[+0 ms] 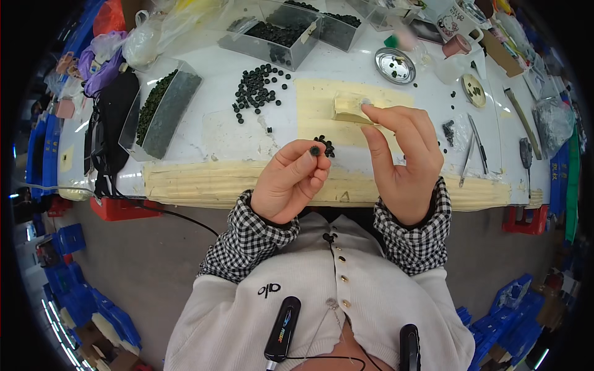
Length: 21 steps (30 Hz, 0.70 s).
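Observation:
My left hand [291,179] is closed, with a small black round part [315,150] pinched between thumb and index finger. Just beyond it, a little cluster of similar black parts [325,146] lies on the table, partly hidden by my fingers. My right hand [405,157] is open, thumb and index finger apart. Its index fingertip is at the right end of a small yellowish block [350,107], by a small clear piece [365,102]; whether it touches cannot be told. Further left, many loose black round parts [255,91] are spread over the white tabletop.
Clear bins of black parts [275,34] stand at the back, and another bin [170,114] tilts at left. A round metal dish [395,66], tweezers [468,157], a screwdriver [526,157] and a mug [456,23] are to the right. Yellow tape [247,184] covers the near edge.

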{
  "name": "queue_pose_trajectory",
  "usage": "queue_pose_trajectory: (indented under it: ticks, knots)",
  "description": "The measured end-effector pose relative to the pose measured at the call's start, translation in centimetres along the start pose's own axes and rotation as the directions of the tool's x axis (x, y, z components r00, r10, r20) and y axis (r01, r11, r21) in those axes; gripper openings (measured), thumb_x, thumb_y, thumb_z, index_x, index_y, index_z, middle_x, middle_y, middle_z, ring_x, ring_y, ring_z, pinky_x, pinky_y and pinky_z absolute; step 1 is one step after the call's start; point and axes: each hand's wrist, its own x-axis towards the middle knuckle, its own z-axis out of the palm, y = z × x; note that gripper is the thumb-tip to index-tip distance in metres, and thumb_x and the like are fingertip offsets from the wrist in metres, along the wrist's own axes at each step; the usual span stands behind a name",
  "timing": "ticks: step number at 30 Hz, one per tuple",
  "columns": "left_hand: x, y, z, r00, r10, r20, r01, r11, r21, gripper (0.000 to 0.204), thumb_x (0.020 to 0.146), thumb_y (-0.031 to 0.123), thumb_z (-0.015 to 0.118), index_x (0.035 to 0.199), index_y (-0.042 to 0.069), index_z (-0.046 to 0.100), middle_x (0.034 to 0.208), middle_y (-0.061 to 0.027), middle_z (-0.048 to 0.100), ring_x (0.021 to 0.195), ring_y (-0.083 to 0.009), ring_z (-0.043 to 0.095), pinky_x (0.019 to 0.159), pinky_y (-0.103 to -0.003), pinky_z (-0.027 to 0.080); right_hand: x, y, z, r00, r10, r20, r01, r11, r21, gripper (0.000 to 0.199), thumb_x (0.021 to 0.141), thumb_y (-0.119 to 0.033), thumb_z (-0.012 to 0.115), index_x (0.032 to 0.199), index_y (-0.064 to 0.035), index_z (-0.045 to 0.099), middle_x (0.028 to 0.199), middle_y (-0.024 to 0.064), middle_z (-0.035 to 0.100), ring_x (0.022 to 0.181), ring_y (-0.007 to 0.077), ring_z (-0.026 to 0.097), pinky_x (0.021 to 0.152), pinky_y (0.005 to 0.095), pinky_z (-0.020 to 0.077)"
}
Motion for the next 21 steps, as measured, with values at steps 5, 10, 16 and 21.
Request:
queue_pose_trajectory:
  ticks: [5,10,16,21]
  knots:
    - [0.0,0.7,2.0,0.941,0.325,-0.095,-0.124,0.594,0.795,0.018,0.09,0.001,0.06,0.107,-0.004,0.064,0.092,-0.0112,0.067,0.082,-0.0136,0.065,0.074,-0.024,0.055,-1.0,1.2,-1.2,0.999,0.044,-0.03,-0.045,0.998,-0.046,0.017,0.076,-0.001,0.07,0.093,-0.0017,0.067,0.085,0.0107,0.062,0.077,0.0249,0.057,0.068,0.032,0.0459]
    - [-0.5,1.8,2.2,0.851,0.526,0.006,-0.126,0.194,0.973,0.017,0.084,-0.005,0.065,0.1,-0.006,0.066,0.088,-0.0101,0.066,0.078,-0.0121,0.063,0.07,-0.022,0.051,-3.2,2.2,-2.5,0.964,0.222,0.149,-0.208,0.972,-0.105,0.012,0.075,-0.001,0.07,0.086,-0.0011,0.064,0.08,0.0083,0.062,0.073,0.0244,0.056,0.065,0.0324,0.0444]
    - [-0.5,1.7,2.5,0.856,0.51,0.087,-0.129,0.047,0.991,0.018,0.083,-0.007,0.064,0.102,-0.007,0.065,0.092,-0.0124,0.066,0.081,-0.0149,0.065,0.074,-0.024,0.051,-5.2,2.9,-2.6,0.939,0.197,0.282,-0.122,0.957,-0.263,0.016,0.071,-0.004,0.072,0.086,-0.0029,0.067,0.077,0.0059,0.059,0.074,0.0239,0.053,0.068,0.0351,0.0405]
    - [-0.5,1.4,2.4,0.837,0.539,0.096,-0.179,0.104,0.978,0.016,0.083,-0.004,0.067,0.099,-0.004,0.068,0.087,-0.0092,0.067,0.077,-0.0102,0.062,0.065,-0.02,0.048,-5.4,3.1,-2.1,0.946,0.168,0.278,-0.084,0.953,-0.29,0.015,0.073,-0.005,0.072,0.087,-0.0037,0.068,0.078,0.0044,0.06,0.075,0.0229,0.053,0.071,0.0349,0.0393]
